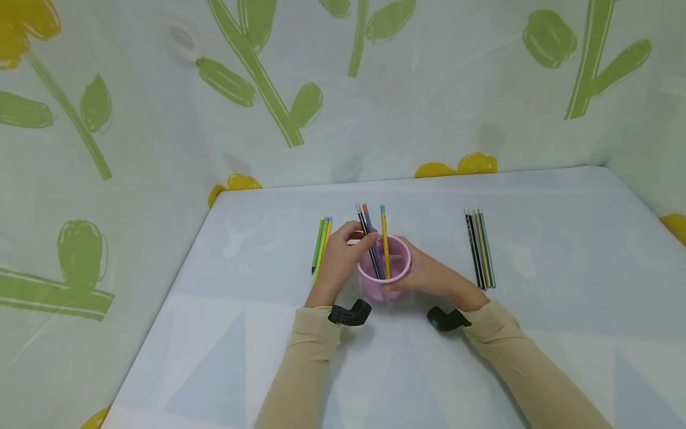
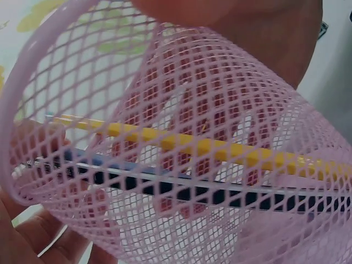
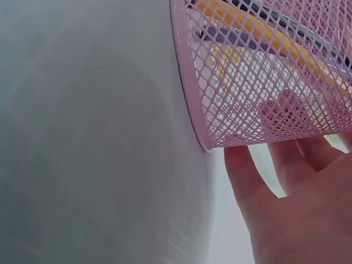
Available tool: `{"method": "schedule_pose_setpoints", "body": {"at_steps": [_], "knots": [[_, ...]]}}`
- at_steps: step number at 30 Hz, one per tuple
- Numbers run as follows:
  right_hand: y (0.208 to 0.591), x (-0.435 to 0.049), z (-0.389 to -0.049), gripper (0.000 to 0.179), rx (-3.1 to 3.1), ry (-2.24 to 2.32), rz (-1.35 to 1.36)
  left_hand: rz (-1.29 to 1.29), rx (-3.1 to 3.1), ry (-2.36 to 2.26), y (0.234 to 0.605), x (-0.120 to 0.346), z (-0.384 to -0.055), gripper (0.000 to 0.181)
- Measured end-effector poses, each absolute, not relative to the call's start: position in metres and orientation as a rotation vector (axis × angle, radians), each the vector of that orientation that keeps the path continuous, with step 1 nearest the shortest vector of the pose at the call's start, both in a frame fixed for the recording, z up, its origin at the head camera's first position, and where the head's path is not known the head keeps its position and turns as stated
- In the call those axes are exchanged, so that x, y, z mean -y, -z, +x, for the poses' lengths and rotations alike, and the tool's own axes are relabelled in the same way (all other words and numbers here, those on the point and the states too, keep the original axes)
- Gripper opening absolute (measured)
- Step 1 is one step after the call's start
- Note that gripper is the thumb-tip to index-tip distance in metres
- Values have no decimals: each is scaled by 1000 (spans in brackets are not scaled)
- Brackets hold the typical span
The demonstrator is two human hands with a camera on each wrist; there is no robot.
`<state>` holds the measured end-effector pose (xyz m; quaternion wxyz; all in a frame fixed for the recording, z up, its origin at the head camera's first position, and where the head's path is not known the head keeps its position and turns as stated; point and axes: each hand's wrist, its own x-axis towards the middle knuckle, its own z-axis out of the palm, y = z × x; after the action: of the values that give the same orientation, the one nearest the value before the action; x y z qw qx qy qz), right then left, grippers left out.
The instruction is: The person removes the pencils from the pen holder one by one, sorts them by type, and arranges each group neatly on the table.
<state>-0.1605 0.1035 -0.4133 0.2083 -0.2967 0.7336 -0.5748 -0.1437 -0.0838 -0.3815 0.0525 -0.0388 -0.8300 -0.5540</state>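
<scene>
A pink mesh pencil cup (image 1: 375,292) stands on the table between both hands. My right hand (image 1: 426,271) holds its right side, with the fingers curved along the mesh wall (image 3: 242,129) in the right wrist view. Above the rim, my left hand (image 1: 343,253) pinches a black striped pencil (image 1: 361,219) and a purple pencil (image 1: 367,215) with a reddish end; both reach down inside the cup. A yellow pencil (image 1: 384,238) with a blue end leans in the cup, apart from those fingers. Through the mesh, the left wrist view shows the left fingertips (image 2: 41,137) by the pencil tops.
Left of the cup lie several green and yellow pencils (image 1: 323,238) side by side. On the right, several dark and metallic-toned pencils (image 1: 479,250) lie in a row. A pale patterned cloth covers the table (image 1: 257,238), and a curtain with leaf prints (image 1: 375,131) hangs behind it.
</scene>
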Motion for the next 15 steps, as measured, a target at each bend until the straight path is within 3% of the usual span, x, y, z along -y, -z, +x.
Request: {"method": "schedule_pose_setpoints", "body": {"at_steps": [10, 15], "knots": [[393, -101, -151, 84, -2023, 1636, -813, -165, 2343, 1818, 363, 93, -141, 26], [401, -102, -154, 85, -2013, 1640, -806, -188, 2233, 1928, 342, 99, -136, 29]]}}
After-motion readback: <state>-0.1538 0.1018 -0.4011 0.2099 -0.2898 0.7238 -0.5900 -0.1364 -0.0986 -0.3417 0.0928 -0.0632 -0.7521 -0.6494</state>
